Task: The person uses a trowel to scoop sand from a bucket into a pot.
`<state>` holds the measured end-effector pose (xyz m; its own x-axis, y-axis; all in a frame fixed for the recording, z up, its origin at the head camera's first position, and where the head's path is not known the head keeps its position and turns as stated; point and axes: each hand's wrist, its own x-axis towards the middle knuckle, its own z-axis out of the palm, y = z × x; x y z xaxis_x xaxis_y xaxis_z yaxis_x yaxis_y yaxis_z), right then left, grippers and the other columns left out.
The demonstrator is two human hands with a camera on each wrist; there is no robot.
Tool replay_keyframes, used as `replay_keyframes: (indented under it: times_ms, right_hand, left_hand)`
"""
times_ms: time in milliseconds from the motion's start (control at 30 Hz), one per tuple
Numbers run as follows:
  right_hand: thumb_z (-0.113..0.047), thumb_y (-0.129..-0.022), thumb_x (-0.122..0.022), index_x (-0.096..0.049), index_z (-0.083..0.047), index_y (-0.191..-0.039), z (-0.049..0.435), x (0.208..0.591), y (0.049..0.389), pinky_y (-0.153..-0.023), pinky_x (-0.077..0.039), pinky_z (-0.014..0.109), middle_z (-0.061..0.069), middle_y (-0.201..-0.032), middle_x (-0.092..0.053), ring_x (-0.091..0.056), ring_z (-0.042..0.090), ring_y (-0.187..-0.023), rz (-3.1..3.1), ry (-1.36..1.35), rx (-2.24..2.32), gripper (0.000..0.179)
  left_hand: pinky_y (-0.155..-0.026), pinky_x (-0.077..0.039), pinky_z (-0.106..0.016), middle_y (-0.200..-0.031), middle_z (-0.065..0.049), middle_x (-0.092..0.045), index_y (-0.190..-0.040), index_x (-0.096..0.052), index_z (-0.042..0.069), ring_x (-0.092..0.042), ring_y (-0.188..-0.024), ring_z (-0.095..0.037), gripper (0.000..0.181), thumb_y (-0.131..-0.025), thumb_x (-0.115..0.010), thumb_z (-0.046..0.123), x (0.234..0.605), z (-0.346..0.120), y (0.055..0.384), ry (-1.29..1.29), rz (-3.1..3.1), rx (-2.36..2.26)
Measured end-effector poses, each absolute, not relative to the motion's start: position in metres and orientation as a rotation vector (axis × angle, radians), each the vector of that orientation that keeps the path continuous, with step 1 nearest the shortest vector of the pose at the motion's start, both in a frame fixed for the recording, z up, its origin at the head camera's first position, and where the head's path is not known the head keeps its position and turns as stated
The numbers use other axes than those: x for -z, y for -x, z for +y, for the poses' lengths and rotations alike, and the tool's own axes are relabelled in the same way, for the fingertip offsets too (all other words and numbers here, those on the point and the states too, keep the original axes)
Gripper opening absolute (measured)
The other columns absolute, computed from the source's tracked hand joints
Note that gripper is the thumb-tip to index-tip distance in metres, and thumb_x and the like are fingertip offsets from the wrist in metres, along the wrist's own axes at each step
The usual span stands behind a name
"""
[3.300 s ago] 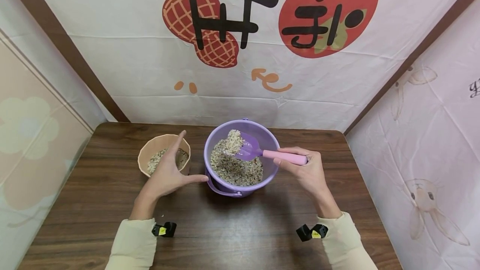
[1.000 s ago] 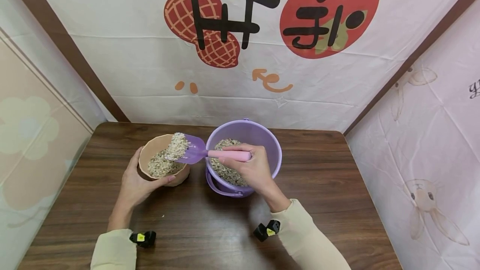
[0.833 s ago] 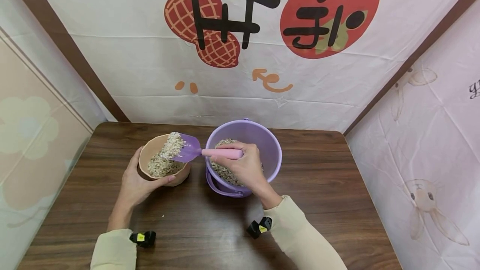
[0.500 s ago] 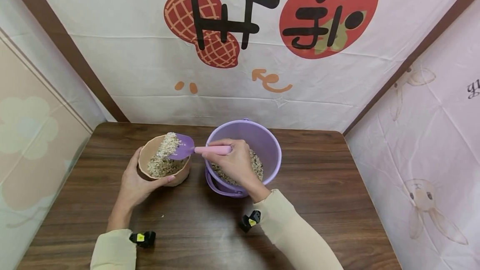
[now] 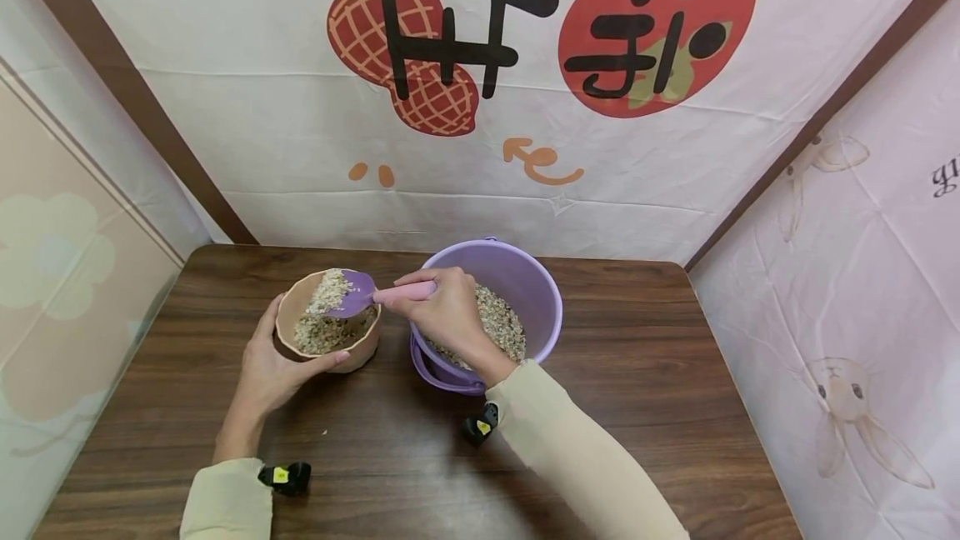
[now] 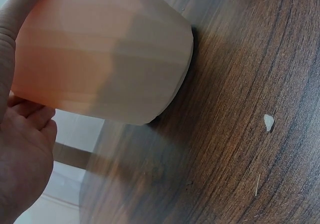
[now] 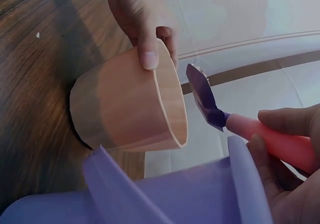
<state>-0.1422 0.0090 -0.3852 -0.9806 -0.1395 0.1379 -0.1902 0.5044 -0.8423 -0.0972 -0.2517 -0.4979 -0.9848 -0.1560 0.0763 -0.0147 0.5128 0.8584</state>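
My left hand (image 5: pixel 273 369) holds a peach flowerpot (image 5: pixel 362 354) by its side, thumb at the rim, at the table's left. Pale gravel (image 5: pixel 318 336) covers the pot's bottom. My right hand (image 5: pixel 453 315) grips the pink handle of a small trowel (image 5: pixel 358 293), whose purple blade hangs over the pot's mouth with a heap of pale gravel at its tip. In the right wrist view the trowel (image 7: pixel 277 139) shows just above the pot's opening. Under my right forearm stands a purple bucket (image 5: pixel 543 298), partly filled with the same gravel; my hand hides some of it.
The bucket's handle (image 5: pixel 442 382) hangs down on its left front side. A small white chip (image 6: pixel 269 122) lies on the wooden table (image 5: pixel 375 473). A printed cloth (image 5: pixel 300 190) closes off the table's back, with more cloth at both sides.
My right hand has carried the loaded trowel left from above the bucket to over the flowerpot, then farther over it. My left hand, earlier spread between pot and bucket, now holds the pot.
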Motion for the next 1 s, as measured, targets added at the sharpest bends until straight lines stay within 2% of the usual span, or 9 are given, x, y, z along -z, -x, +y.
replay_keyframes:
  times_ms: [67, 233, 433, 667, 833, 1000]
  right_hand:
    - [-0.029, -0.074, -0.092, -0.084, -0.021, -0.091, 0.006, 0.385, 0.144, -0.081, -0.045, 0.029, -0.017, -0.083, -0.075, -0.061, 0.013, -0.090, -2.681, -0.314, -1.490, 0.020]
    - [-0.031, -0.074, -0.092, -0.084, -0.020, -0.088, -0.001, 0.387, 0.147, -0.069, -0.047, 0.023, -0.019, -0.070, -0.072, -0.063, 0.003, -0.075, -2.668, -0.355, -1.471, 0.019]
    - [-0.033, -0.075, -0.092, -0.083, -0.019, -0.086, -0.007, 0.387, 0.149, -0.056, -0.048, 0.021, -0.017, -0.068, -0.072, -0.062, 0.002, -0.066, -2.693, -0.360, -1.435, 0.021]
    - [-0.031, -0.077, -0.090, -0.083, -0.016, -0.088, -0.010, 0.385, 0.151, -0.058, -0.049, 0.017, -0.012, -0.072, -0.074, -0.064, 0.002, -0.069, -2.732, -0.393, -1.339, 0.020]
    - [-0.028, -0.079, -0.088, -0.083, -0.017, -0.088, -0.011, 0.382, 0.150, -0.064, -0.048, 0.017, -0.012, -0.074, -0.074, -0.067, 0.006, -0.076, -2.762, -0.416, -1.261, 0.015]
    - [-0.025, -0.081, -0.086, -0.083, -0.018, -0.089, -0.010, 0.379, 0.149, -0.063, -0.048, 0.017, -0.013, -0.076, -0.075, -0.069, 0.008, -0.078, -2.778, -0.462, -1.159, 0.011]
  left_hand:
    - [-0.109, -0.030, -0.068, -0.158, -0.025, -0.033, -0.164, -0.016, 0.017, -0.036, -0.139, -0.046, 0.131, -0.064, -0.099, 0.033, 0.498, -0.252, 0.097, -0.150, -2.608, 1.472]
    - [-0.110, -0.029, -0.070, -0.159, -0.025, -0.031, -0.164, -0.014, 0.016, -0.034, -0.140, -0.047, 0.132, -0.064, -0.098, 0.033, 0.498, -0.252, 0.098, -0.147, -2.611, 1.481]
    - [-0.110, -0.029, -0.069, -0.159, -0.024, -0.032, -0.164, -0.015, 0.016, -0.035, -0.140, -0.046, 0.131, -0.065, -0.099, 0.032, 0.497, -0.252, 0.098, -0.139, -2.602, 1.499]
    - [-0.110, -0.031, -0.067, -0.157, -0.023, -0.035, -0.164, -0.017, 0.017, -0.036, -0.139, -0.044, 0.130, -0.064, -0.099, 0.030, 0.498, -0.253, 0.098, -0.132, -2.585, 1.512]
    - [-0.111, -0.030, -0.066, -0.158, -0.024, -0.033, -0.164, -0.016, 0.016, -0.035, -0.140, -0.045, 0.130, -0.064, -0.099, 0.030, 0.498, -0.253, 0.098, -0.136, -2.585, 1.506]
    - [-0.110, -0.030, -0.067, -0.159, -0.024, -0.032, -0.164, -0.015, 0.016, -0.034, -0.141, -0.045, 0.131, -0.064, -0.099, 0.030, 0.497, -0.252, 0.097, -0.138, -2.587, 1.512]
